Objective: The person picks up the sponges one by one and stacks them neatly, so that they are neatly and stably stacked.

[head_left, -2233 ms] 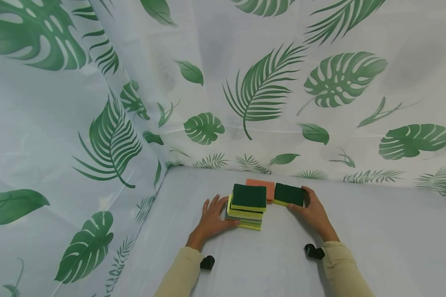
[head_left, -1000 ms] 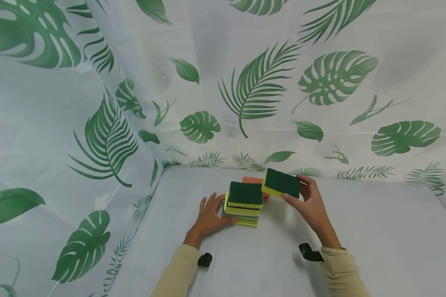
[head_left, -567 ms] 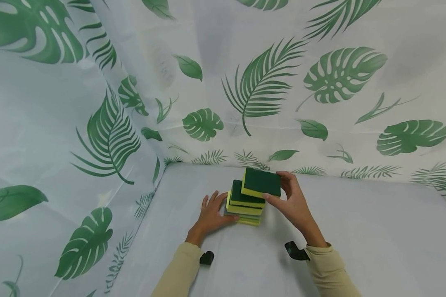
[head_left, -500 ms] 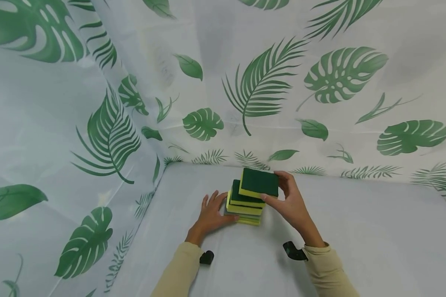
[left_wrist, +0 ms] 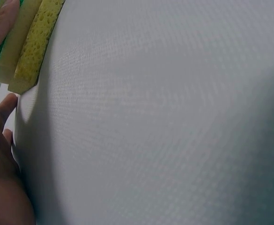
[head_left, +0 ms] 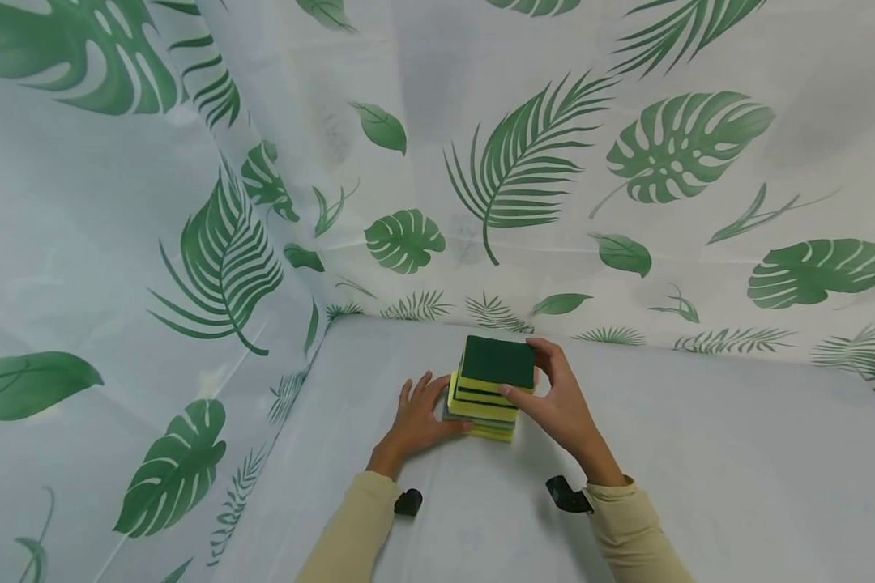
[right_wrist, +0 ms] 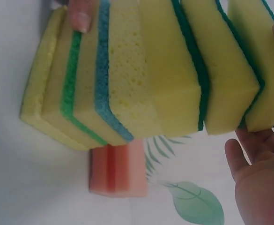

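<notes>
A stack of several yellow scouring sponges (head_left: 484,411) stands on the table, edged with green and blue scrub layers in the right wrist view. My left hand (head_left: 417,417) holds the lower part of it, the thumb against the near side and the fingers around the left. At the top, my right hand (head_left: 560,401) grips a yellow sponge with a dark green scrub face (head_left: 497,361), thumb in front and fingers behind. That sponge lies over the stack in the head view; in the right wrist view a narrow wedge shows between it and the sponge below.
Behind the stack, orange sponges (right_wrist: 118,168) lie on the white table (head_left: 437,518), mostly hidden in the head view. White sheeting with green leaf prints (head_left: 514,162) walls the back and left. A dark wrist device (head_left: 569,494) sits by each sleeve.
My right hand has lifted the dark green-faced sponge from the right of the stack, carried it left past the orange sponges, and lowered it onto the top. My left hand has stayed at the stack.
</notes>
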Tool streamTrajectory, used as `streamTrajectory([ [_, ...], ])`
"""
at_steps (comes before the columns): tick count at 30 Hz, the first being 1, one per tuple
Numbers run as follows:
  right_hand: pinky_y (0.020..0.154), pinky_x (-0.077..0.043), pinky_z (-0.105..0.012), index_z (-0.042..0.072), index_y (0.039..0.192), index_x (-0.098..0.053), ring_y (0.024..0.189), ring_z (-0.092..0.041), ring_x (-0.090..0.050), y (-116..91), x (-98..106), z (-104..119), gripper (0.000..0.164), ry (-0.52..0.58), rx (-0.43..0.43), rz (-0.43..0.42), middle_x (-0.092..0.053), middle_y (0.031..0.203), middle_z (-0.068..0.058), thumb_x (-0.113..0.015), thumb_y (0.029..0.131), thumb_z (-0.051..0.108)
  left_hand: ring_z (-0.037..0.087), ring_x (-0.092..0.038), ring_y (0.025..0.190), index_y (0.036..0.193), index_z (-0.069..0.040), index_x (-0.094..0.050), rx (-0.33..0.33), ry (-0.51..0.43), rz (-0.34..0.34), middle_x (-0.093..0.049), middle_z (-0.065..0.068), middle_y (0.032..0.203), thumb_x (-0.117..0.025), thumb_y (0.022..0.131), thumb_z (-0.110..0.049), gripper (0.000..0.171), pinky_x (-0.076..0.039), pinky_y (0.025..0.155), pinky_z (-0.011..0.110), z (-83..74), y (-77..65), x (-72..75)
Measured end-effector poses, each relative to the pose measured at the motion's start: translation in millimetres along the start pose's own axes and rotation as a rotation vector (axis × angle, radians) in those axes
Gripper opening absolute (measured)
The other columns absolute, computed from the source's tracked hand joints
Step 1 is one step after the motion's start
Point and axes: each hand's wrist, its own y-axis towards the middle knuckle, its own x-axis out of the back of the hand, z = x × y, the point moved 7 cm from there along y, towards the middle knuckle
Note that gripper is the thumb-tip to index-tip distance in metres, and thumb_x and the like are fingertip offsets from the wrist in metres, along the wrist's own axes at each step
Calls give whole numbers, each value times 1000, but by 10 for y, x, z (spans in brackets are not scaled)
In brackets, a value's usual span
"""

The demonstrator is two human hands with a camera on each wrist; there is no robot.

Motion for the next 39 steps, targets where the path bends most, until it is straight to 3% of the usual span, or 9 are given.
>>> streamTrajectory([
  [20,122,-25,-70,-2,160,-33,139,-39,-48,19,-61,-27,85,62,38,-17,-48,153,-21,-85,93,9,35,-22,161,161,-16,-46,-32,8,-7,-48,7,164,-82,88,-54,89,-1,128,61,-25,27,25],
  [25,122,-22,-72,5,165,-29,145,-40,-43,19,-52,-22,88,56,52,6,-40,163,-18,-82,95,9,34,-21,161,161,-16,-46,-29,12,-5,-48,6,164,-81,89,-55,90,-1,129,61,-17,37,34],
  [28,121,-22,-73,11,167,-28,150,-41,-37,27,-37,-35,82,45,59,18,-33,169,-14,-76,101,12,36,-22,161,161,-14,-46,-34,-2,-16,-48,7,164,-83,88,-53,90,-1,128,61,-25,37,56],
  [32,122,-22,-72,14,167,-29,155,-40,-32,39,5,-60,63,42,77,18,-31,171,-11,-58,111,16,36,-22,161,161,-15,-46,-30,7,-17,-48,7,163,-83,87,-53,91,-2,128,62,-18,35,60],
  [39,124,-22,-69,11,169,-29,157,-38,-29,49,121,-213,50,63,70,-9,-31,171,-15,-32,119,19,36,-21,161,161,-17,-46,-31,10,-7,-47,7,164,-84,87,-53,90,-2,128,62,-9,21,25],
])
